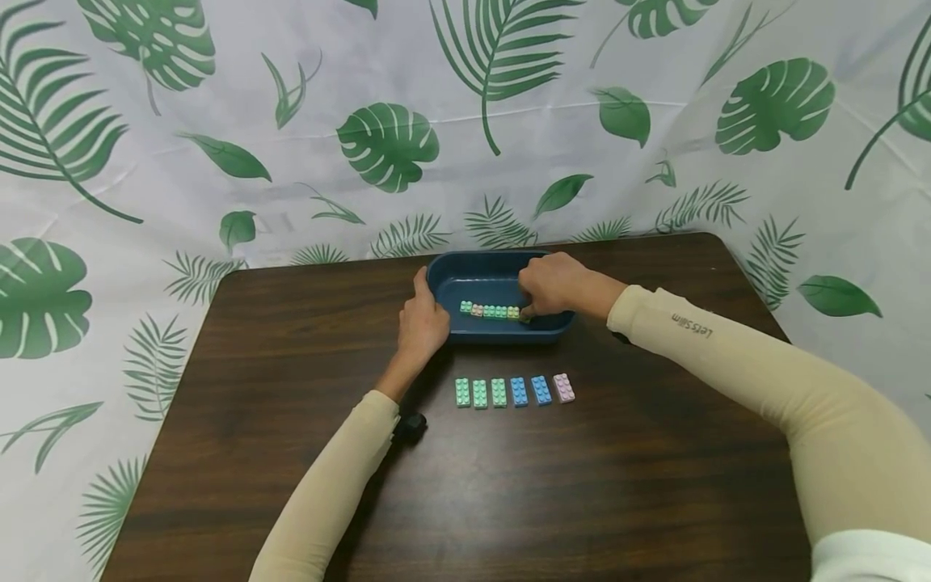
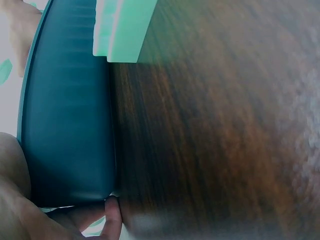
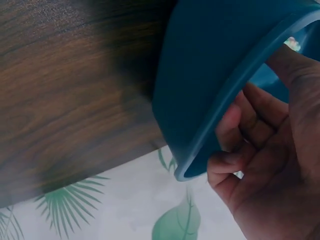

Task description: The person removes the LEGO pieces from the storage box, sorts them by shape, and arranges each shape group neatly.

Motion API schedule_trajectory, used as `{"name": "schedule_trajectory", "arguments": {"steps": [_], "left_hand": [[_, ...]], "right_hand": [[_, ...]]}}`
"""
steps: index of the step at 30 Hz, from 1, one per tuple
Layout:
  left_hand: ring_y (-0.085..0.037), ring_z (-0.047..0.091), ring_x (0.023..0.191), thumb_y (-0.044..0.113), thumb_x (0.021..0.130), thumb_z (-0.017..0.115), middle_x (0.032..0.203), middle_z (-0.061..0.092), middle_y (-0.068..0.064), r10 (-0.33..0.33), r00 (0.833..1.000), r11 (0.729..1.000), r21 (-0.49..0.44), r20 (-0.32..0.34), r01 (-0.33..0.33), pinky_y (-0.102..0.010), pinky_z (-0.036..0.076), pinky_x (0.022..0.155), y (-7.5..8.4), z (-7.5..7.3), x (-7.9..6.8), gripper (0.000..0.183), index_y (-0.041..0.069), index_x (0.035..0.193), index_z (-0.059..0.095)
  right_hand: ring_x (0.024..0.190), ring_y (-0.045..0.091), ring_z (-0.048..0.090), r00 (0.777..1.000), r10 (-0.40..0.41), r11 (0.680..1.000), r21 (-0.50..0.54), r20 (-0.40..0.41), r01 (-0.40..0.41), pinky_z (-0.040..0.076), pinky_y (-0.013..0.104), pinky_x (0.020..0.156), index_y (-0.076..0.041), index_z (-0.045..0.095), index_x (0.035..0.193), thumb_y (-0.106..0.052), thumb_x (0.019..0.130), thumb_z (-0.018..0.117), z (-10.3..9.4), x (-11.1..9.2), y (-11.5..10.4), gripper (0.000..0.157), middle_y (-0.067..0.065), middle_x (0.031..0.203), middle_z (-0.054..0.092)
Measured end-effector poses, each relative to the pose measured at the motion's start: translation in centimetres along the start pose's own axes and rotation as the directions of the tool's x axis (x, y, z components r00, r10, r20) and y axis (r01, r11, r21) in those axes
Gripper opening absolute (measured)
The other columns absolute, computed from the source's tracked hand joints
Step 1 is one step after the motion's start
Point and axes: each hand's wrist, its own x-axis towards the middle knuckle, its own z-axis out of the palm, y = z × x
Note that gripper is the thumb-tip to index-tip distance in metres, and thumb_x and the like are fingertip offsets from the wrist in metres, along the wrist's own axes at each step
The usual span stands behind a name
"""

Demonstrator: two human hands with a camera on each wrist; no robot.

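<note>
While over tray (image 1: 476, 335), right hand (image 1: 554, 283) curled.

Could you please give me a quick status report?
Left hand holds left end of tray. Right hand inside at right end of brick row, grip unclear. Six bricks on table; no obstruction visible.

one tray (image 1: 480, 288), outside it three green bricks (image 1: 480, 394), two blue (image 1: 519, 391), one pink (image 1: 563, 387)

Tray (image 1: 480, 290): left end blocked by left hand (image 1: 423, 326), right end by right hand (image 1: 550, 283) | Tray rear-middle: free from above | Tray near half: small-brick row (image 1: 490, 311) in the way | Before tray: thin strip, then six bricks (image 1: 519, 392), narrow gaps between | Surface (image 1: 582, 493): wide room near side, far left; forearms (image 1: 334, 477) cross both flanks | Rear: leafy cloth (image 1: 407, 73)
</note>
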Motion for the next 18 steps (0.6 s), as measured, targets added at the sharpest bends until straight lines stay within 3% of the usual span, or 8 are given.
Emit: {"name": "schedule_trajectory", "arguments": {"steps": [4,11,18], "left_hand": [[-0.026,0.050,0.051,0.008,0.091,0.037,0.063,0.056,-0.009,0.006,1.000,1.000,-0.006,-0.004,-0.006,-0.038,0.034,0.047,0.07,-0.02,0.00,0.067,0.020,0.154,0.017],[-0.026,0.048,0.048,0.008,0.091,0.037,0.060,0.055,-0.009,0.011,1.000,1.000,-0.012,-0.004,-0.011,-0.037,0.032,0.045,0.16,-0.04,-0.02,0.067,0.020,0.154,0.017],[-0.025,0.048,0.048,0.008,0.092,0.036,0.061,0.055,-0.009,0.006,1.000,1.000,-0.006,-0.008,-0.006,-0.037,0.032,0.045,-0.03,0.01,-0.07,0.066,0.020,0.154,0.017]], "right_hand": [[0.060,0.012,0.058,1.000,-0.016,1.000,0.023,-0.004,0.016,0.049,0.033,0.058,-0.026,0.069,0.070,-0.054,0.081,0.069,0.10,-0.08,0.16,0.031,-0.007,0.066,0.064],[0.061,0.011,0.059,0.999,-0.035,0.998,0.058,-0.008,0.036,0.049,0.032,0.059,-0.024,0.073,0.079,-0.049,0.083,0.069,0.39,-0.03,0.11,0.025,-0.007,0.072,0.067],[0.059,0.012,0.057,0.999,-0.042,0.996,0.077,-0.023,0.044,0.045,0.031,0.056,-0.024,0.069,0.072,-0.047,0.083,0.070,0.82,0.07,-0.01,0.026,-0.006,0.067,0.064]]}}
